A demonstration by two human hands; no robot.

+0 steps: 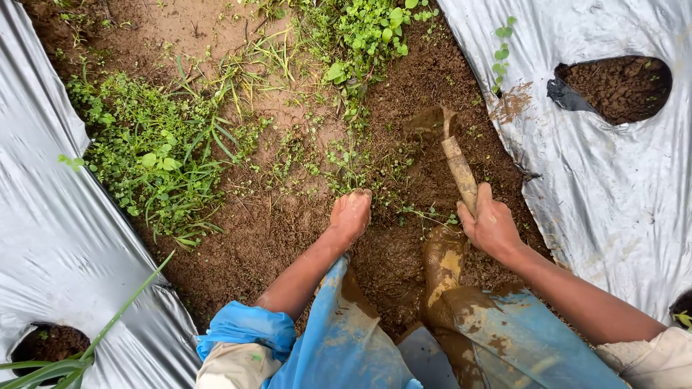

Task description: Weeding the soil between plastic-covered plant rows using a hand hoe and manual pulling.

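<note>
Lying along the left edge, a sheet of silver plastic mulch [50,238] covers the ground, with a round planting hole [50,342] cut near its lower corner and a long green leaf [108,328] crossing it. Just right of that sheet a patch of green weeds [155,155] grows in the bare brown soil [274,230] of the furrow. At the middle, the left hand [349,215] presses into the soil among small weeds, its fingers curled down and caked with mud; whether that grip pinches anything cannot be told. Below it sit blue mud-smeared trousers [339,338] and a muddy rubber boot [441,270]. Further right, the right hand [490,225] has its grip wrapped tight around the handle of a hand hoe [455,162], whose muddy blade is dug into the dark loosened earth just above. Another silver mulch sheet [605,187] fills the right side, with a soil-filled hole [618,86] near the top.
</note>
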